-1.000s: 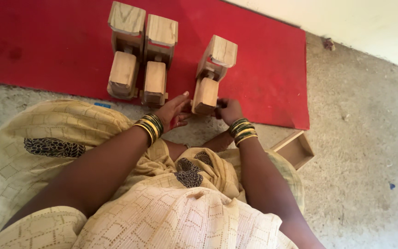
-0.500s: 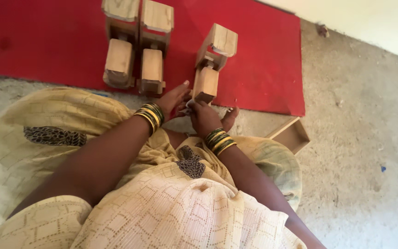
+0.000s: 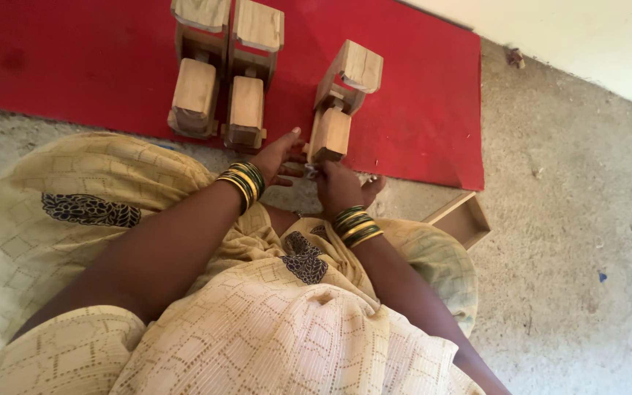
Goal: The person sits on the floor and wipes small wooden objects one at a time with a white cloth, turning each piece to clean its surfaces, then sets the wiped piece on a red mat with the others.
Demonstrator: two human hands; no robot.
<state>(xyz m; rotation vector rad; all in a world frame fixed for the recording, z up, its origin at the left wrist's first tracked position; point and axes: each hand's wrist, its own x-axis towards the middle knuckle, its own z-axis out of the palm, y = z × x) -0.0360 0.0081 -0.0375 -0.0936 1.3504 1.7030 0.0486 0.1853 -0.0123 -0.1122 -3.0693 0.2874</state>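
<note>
1. I see the wooden block piece, pale and unpainted, two joined chunks, lying angled on the red mat near its front edge.
2. My left hand rests fingers against its near end.
3. My right hand curls beneath that end, pinching something small that I cannot make out.
4. Two similar wooden pieces lie side by side to the left.
</note>
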